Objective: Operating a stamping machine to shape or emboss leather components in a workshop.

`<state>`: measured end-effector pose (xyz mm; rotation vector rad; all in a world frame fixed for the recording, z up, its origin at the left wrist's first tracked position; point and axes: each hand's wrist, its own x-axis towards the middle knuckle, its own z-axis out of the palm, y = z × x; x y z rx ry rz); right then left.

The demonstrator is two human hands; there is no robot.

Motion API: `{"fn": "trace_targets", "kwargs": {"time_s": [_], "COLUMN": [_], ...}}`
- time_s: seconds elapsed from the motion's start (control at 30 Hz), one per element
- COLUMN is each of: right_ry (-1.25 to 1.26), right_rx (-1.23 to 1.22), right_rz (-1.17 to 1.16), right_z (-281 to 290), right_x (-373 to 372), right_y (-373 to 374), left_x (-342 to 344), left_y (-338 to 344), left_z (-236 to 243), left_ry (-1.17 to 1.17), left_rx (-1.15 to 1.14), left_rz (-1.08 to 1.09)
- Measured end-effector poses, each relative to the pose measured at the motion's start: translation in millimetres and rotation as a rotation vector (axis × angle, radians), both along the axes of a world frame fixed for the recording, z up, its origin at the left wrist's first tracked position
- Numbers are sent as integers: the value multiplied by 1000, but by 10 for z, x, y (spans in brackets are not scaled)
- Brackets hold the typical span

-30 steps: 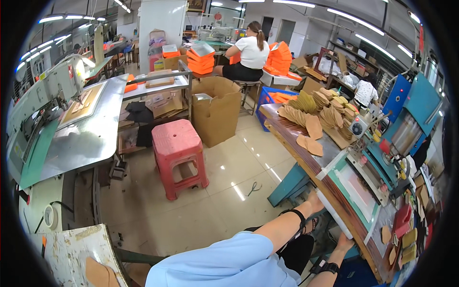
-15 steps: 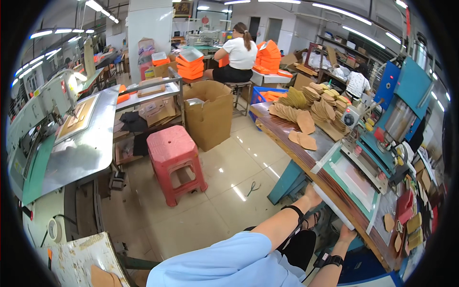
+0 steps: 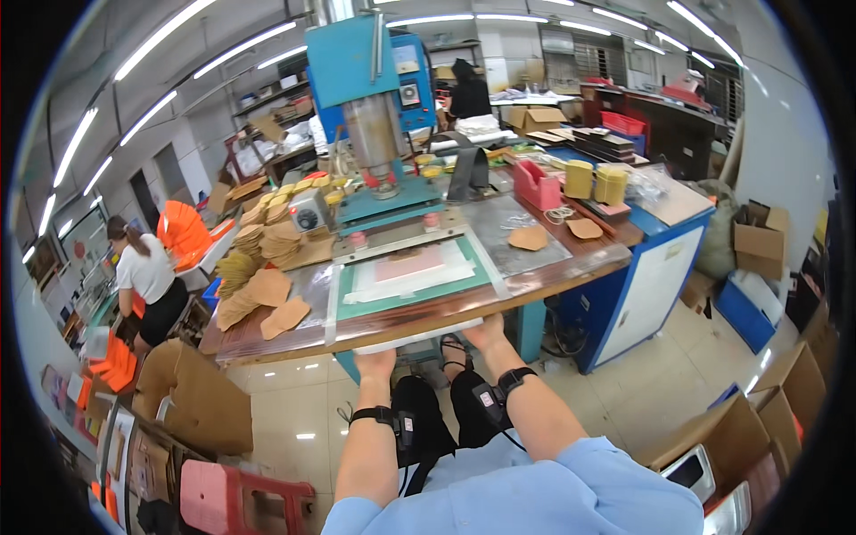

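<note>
Both my hands reach to the front edge of the wooden worktable (image 3: 294,343). My left hand (image 3: 375,364) is at the left end of a white strip (image 3: 419,336) along that edge, its fingers hidden beneath. My right hand (image 3: 486,331) is at the strip's right end, and its fingers are out of sight too. On the tabletop before me lies a green mat (image 3: 357,311) with white sheets (image 3: 392,287) and a pinkish rectangle (image 3: 408,265) on it. Behind it stands a blue press (image 3: 352,62) with a metal cylinder (image 3: 370,134) above a flat plate (image 3: 392,207).
Stacked tan leather-like pieces (image 3: 276,241) lie left of the mat. Loose pieces (image 3: 528,237), a pink holder (image 3: 538,185) and yellow rolls (image 3: 610,185) are to the right. A red stool (image 3: 211,499) and a cardboard box (image 3: 192,397) stand at lower left. Another person (image 3: 152,276) sits far left.
My view has swung right, bringing the press and mat to the middle. The red stool has shifted to the lower left. Both hands are still at the table's front edge.
</note>
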<state>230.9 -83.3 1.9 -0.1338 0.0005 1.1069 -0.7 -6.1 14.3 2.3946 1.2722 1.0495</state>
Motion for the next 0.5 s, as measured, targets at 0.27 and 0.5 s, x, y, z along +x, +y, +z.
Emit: {"fn": "trace_targets", "kwargs": {"time_s": [0.27,0.5], "right_ry": [25,47], "right_rx": [-41,-44], "right_rz": [3,-3], "right_z": [298,270], "right_x": [-67,-74], "right_y": [-187,-172], "left_x": [60,26], "left_y": [16,56], "left_z": [-21,-91], "left_ry": [-1904,-1862], "left_rx": [-1067,-1054], "left_rz": [-590,-657]}}
